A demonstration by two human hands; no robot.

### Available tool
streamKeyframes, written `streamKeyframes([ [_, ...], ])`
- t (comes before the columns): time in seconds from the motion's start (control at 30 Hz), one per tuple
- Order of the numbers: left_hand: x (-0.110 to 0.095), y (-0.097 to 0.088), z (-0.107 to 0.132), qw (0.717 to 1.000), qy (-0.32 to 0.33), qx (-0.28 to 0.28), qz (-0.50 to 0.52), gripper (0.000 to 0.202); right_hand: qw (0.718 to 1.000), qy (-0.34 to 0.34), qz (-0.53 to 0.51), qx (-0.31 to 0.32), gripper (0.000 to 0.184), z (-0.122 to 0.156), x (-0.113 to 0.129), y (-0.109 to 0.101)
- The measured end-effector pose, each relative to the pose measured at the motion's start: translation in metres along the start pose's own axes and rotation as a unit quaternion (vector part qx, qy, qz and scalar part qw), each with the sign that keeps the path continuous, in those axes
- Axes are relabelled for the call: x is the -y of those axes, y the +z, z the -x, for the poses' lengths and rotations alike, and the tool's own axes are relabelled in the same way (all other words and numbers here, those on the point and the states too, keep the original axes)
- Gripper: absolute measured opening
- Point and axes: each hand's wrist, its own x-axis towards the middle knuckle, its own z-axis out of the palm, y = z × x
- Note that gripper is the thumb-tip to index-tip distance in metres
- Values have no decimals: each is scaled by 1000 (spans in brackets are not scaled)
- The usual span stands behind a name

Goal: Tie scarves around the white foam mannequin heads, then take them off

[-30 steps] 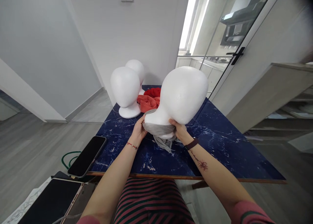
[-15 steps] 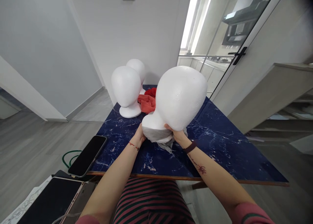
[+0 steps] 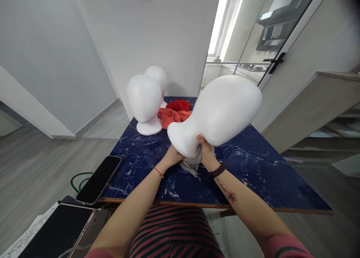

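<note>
My right hand (image 3: pixel 206 153) is closed around the neck of a white foam head (image 3: pixel 222 113), which I hold tilted, crown up and to the right, above the dark blue marble table (image 3: pixel 253 171). My left hand (image 3: pixel 173 156) reaches under the foam base; how far its fingers are curled I cannot tell. A grey cloth (image 3: pixel 192 164) is bunched between both hands beneath the base. Behind stand two more foam heads (image 3: pixel 144 100), with red cloths (image 3: pixel 174 113) beside them. A phone (image 3: pixel 98 179) overhangs the table's left edge.
</note>
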Motion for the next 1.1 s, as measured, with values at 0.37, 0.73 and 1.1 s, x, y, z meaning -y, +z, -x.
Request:
streamKeyframes([
  [0.37, -12, -24, -13, 956, 137, -258, -20, 28, 990, 42, -126, 45, 52, -39, 42, -17],
  [0.73, -16, -8, -5, 968, 210, -78, -116, 33, 976, -161, 41, -138, 71, -61, 30, -30],
  [1.1, 9, -9, 5, 690, 220, 115, -680, 60, 982, 58, -102, 150, 48, -11, 28, 0],
])
